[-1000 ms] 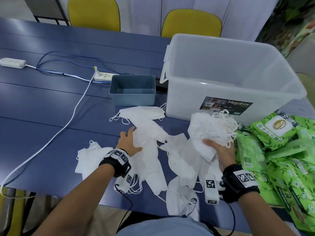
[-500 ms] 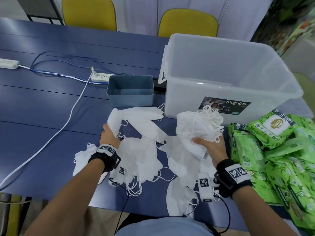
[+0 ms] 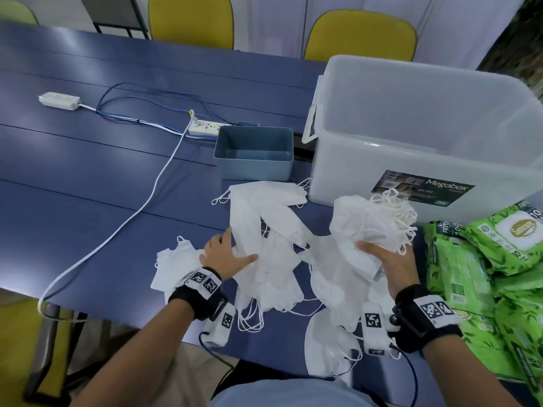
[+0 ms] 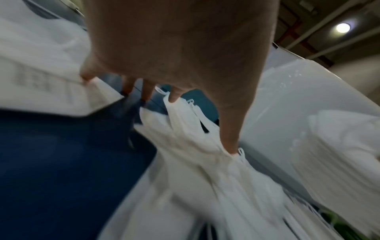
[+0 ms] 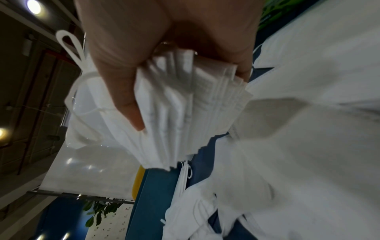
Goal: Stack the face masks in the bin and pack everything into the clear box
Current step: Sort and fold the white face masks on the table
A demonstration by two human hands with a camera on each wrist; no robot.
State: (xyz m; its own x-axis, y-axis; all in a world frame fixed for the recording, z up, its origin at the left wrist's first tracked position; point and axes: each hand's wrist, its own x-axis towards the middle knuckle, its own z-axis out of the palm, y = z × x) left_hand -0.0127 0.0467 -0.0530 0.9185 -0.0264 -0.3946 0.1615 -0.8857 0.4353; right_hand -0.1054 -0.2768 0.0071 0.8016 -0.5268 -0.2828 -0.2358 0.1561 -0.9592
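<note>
Your right hand point(image 3: 390, 259) grips a fanned stack of face masks point(image 3: 364, 227), thumb curled over it, just in front of the clear box point(image 3: 411, 118). Your left hand point(image 3: 226, 257) lies spread, fingers straight, on the loose masks point(image 3: 264, 230) scattered over the blue surface point(image 3: 88, 177). The small bin point(image 3: 254, 168) stands beside the box.

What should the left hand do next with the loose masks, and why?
Probably pinch the face mask under the left hand and add it to the stack of face masks gripped by the right hand. The left fingers lie spread on the loose masks, many remain scattered on the table, and the blue bin looks empty.
</note>
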